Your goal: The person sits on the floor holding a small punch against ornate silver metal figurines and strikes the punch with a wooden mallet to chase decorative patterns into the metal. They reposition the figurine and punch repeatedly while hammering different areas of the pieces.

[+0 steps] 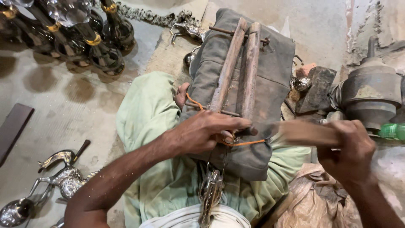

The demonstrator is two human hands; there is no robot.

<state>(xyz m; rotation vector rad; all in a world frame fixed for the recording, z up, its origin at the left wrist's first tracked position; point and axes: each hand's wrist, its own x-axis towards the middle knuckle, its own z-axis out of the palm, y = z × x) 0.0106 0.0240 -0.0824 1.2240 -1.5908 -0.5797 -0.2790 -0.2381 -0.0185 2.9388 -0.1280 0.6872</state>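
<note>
Wooden bars (238,67), two of them side by side, lie across the grey cloth pad (270,63) on your lap, in the centre of the frame. Your left hand (206,133) is curled down at their near end, fingers pressing a small piece there that they mostly hide. Your right hand (350,150), at the right edge, is clenched around the handle of a flat file (303,131), which is blurred across the bars' end. An orange cord (244,142) loops under the left hand, and a shiny ornate metal piece (210,192) lies below it on your green trousers (152,114).

The filing looks to be under way; how much is left on the piece cannot be told. Polished figures (63,175) at lower left and dark gold-banded vases (101,46) at upper left look finished.
</note>
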